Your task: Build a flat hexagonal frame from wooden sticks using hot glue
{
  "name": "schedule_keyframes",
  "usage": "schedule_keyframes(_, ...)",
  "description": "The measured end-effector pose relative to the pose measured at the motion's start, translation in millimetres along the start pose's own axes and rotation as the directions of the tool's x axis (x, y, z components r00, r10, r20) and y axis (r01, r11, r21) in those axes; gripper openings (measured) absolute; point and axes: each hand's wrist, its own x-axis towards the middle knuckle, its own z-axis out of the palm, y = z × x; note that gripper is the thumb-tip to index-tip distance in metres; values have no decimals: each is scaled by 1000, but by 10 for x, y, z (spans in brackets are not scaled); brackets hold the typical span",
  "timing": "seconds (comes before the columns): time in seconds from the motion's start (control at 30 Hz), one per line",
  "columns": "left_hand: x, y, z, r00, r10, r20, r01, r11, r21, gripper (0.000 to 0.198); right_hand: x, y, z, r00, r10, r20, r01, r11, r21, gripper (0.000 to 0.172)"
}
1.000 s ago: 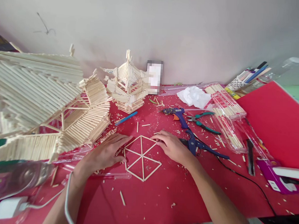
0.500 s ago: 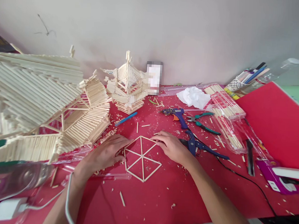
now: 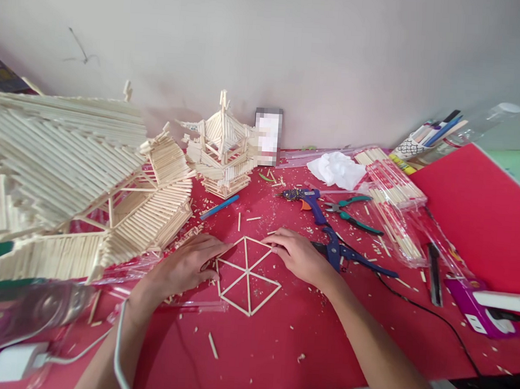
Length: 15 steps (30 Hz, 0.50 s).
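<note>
A flat hexagonal frame of thin wooden sticks (image 3: 247, 271), with spokes meeting at its centre, lies on the red tabletop. My left hand (image 3: 194, 261) is at its left side, fingertips on the upper-left edge and thumb by the left edge, closed about that corner. At the upper-right corner, my right hand (image 3: 298, 252) pinches the frame between thumb and fingers; the fingertips partly hide that joint. Just beyond the frame are two short loose sticks (image 3: 239, 221). A blue glue gun (image 3: 306, 200) lies past my right hand, with a blue-handled cutting tool (image 3: 335, 249) beside my wrist.
A large stick-built roofed model (image 3: 59, 159) fills the left, and a small stick pagoda (image 3: 222, 151) stands at the back. Green-handled pliers (image 3: 351, 213), packaged sticks (image 3: 394, 197), crumpled tissue (image 3: 337, 170) and a box cutter (image 3: 435, 275) lie right. A white cable (image 3: 120, 350) crosses my left forearm.
Both hands keep their places on the stick frame, and the frame has not moved. Only a very slight shift of the camera view shows.
</note>
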Motion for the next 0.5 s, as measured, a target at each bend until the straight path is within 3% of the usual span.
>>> schedule_keyframes(0.5,10,25,-15,1000,-5,-6,5,1000,13,58,4,-19,-17,1000,18,17,-18,1000,-1,37)
